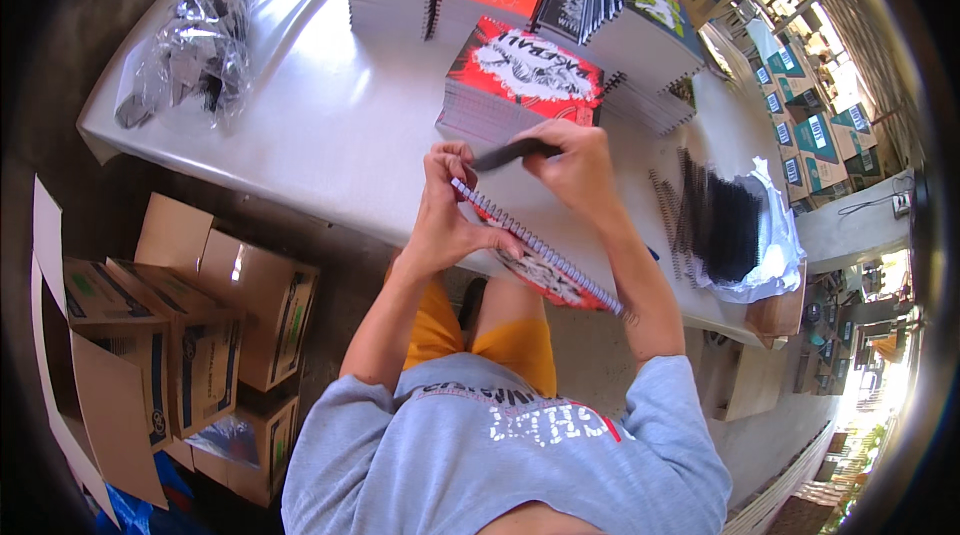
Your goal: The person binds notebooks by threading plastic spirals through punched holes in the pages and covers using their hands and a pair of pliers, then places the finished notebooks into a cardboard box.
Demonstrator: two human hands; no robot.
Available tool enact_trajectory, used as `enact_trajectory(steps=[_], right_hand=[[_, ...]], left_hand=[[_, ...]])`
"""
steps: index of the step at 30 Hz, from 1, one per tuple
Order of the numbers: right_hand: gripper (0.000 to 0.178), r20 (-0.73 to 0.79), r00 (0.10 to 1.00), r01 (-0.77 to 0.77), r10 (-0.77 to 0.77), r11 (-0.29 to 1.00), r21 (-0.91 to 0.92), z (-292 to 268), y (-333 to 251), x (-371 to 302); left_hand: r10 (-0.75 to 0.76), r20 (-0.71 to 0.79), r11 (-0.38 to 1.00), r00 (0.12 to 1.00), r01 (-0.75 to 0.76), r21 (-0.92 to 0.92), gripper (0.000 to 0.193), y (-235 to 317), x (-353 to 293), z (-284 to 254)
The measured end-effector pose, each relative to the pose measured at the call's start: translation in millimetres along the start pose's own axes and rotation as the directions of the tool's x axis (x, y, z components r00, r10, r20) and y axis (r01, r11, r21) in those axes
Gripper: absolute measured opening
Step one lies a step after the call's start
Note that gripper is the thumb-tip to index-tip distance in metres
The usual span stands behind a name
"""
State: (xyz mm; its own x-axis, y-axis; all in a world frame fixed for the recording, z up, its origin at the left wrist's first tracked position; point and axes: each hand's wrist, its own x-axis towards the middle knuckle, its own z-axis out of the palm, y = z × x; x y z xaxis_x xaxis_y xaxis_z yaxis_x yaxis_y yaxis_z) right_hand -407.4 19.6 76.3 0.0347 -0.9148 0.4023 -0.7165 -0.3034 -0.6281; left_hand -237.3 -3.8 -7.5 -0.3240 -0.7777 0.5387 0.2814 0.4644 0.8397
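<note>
My left hand (441,217) grips a red spiral notebook (548,273) by its upper end, with the thumb lying across the cover. The notebook is tilted in front of my lap, its wire-like coil running along the upper edge, and a bit of coil sticks out past the lower right end near my right forearm. Closed around a dark, long hand tool (514,152) is my right hand (578,167). The tool reaches toward my left fingertips at the notebook's upper corner; it is blurred, so its exact kind is unclear.
Just beyond my hands a stack of red notebooks (530,70) stands on the white table (300,125), with more notebook stacks behind. Black plastic coils (722,225) lie on white wrapping at right. A clear plastic bag (195,60) is at far left; cardboard boxes (255,305) stand below.
</note>
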Motion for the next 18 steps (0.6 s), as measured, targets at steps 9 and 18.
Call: enact_trajectory(steps=[9,18], right_hand=[[0.051,-0.229,0.973,-0.066,0.011,0.969,-0.236,-71.3,43.8,-16.2],[0.049,-0.195,0.885,-0.437,0.423,0.612,-0.658,-28.9,85.5,-208.1]], left_hand=[[-0.263,-0.161,0.937,0.951,0.212,-0.278,0.017,34.5,-4.4,0.2],[-0.025,-0.382,0.999,0.924,0.041,0.033,0.013,64.0,-11.7,29.9]])
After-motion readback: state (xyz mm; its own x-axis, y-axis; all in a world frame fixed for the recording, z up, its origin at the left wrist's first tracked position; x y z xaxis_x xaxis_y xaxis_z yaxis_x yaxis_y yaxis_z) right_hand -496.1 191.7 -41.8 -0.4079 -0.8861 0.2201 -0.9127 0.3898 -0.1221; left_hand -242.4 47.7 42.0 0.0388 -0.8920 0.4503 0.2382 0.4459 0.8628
